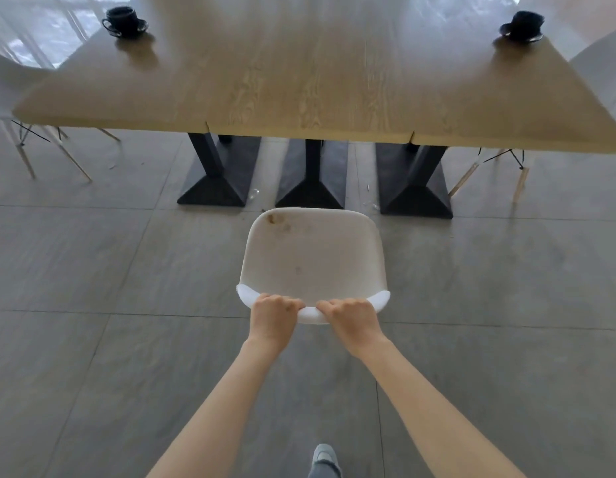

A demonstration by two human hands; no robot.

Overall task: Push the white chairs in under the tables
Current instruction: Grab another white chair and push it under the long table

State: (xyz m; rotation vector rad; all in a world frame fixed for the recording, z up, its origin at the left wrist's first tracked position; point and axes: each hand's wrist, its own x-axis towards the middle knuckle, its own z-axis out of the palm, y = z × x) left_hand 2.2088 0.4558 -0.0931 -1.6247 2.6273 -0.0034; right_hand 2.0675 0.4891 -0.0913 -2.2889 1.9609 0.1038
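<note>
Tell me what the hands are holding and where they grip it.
Both the left hand and right hand grip the white chair by the top edge of its backrest.

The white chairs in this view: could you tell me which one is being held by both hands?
The middle chair, out on the floor facing the table. The left hand and right hand grip its backrest; the chairs at left and right stand untouched.

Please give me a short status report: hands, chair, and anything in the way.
Left hand and right hand both gripping the white chair backrest top. Chair not yet under the table. Middle black table base straight ahead.
</note>
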